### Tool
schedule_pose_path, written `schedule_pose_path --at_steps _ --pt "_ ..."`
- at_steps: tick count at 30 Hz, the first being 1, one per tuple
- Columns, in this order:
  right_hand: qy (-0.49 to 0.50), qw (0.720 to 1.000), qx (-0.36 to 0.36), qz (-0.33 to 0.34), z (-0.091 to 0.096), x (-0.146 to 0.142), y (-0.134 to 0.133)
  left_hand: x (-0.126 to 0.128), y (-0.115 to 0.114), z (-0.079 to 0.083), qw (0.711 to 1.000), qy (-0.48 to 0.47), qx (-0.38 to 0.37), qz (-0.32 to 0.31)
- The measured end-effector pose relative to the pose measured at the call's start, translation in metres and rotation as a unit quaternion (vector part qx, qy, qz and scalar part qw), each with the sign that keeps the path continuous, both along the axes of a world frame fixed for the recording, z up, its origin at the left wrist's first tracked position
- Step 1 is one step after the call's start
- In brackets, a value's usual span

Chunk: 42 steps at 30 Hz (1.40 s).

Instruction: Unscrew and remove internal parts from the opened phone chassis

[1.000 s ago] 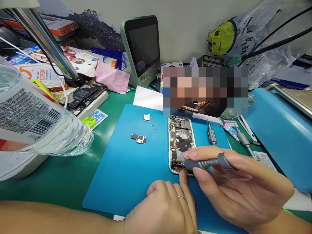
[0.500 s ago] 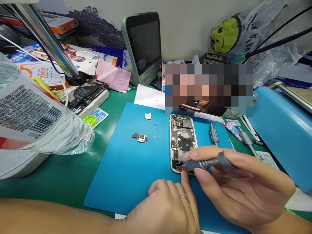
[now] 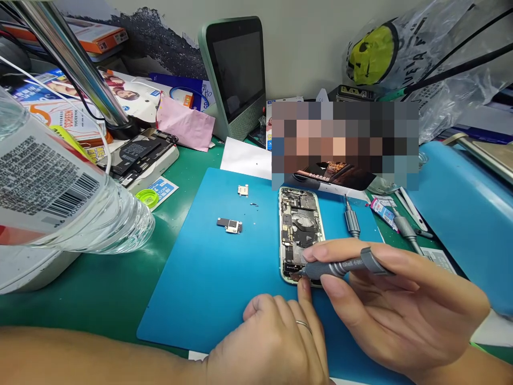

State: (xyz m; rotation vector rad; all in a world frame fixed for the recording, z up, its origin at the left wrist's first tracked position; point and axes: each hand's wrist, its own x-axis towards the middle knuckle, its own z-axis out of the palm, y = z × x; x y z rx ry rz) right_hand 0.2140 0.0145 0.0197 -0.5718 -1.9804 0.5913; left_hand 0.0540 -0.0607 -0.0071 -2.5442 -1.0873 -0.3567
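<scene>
A mobile phone (image 3: pixel 302 224) with its back off lies on a blue mat (image 3: pixel 192 267), its inner parts bared. My right hand (image 3: pixel 401 299) is closed around a grey screwdriver (image 3: pixel 331 267), held nearly level. Its tip points into the lower end of the phone; the exact contact point is too small to make out. My left hand (image 3: pixel 276 331), wearing a ring, rests on the mat with most fingers curled under. One finger reaches out and touches the phone's bottom edge. The palm is hidden. A phone part with a metal plate (image 3: pixel 230 225) and a small metal piece (image 3: pixel 242 190) lie left of the phone.
Tiny dark bits (image 3: pixel 254 205) lie on the mat. Two more screwdrivers, one on the mat (image 3: pixel 352 218) and one beside it (image 3: pixel 406 230), are at right. A water bottle (image 3: pixel 76 192) stands close on the left, before another opened phone (image 3: pixel 136 155). A screen device (image 3: pixel 236 75) stands behind.
The screwdriver and my right hand have shifted very slightly to the right. My left hand and the phone stay where they were.
</scene>
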Motion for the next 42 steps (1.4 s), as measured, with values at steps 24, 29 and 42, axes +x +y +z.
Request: schedule_pose_path --at_steps 24,29,42 --pt "-0.002 1.000 0.011 0.004 -0.0045 0.0000 -0.0013 -0.0053 0.0063 0.0062 1.000 0.004 0.012 -0.018" --pt "-0.020 1.000 0.016 0.015 -0.0021 0.0027 -0.0012 -0.0049 0.0046 0.0061 1.000 -0.001 0.012 -0.017" --pt "-0.056 0.998 0.032 0.016 -0.0005 0.0073 -0.0019 -0.0029 0.0039 0.0045 1.000 -0.003 0.013 -0.003"
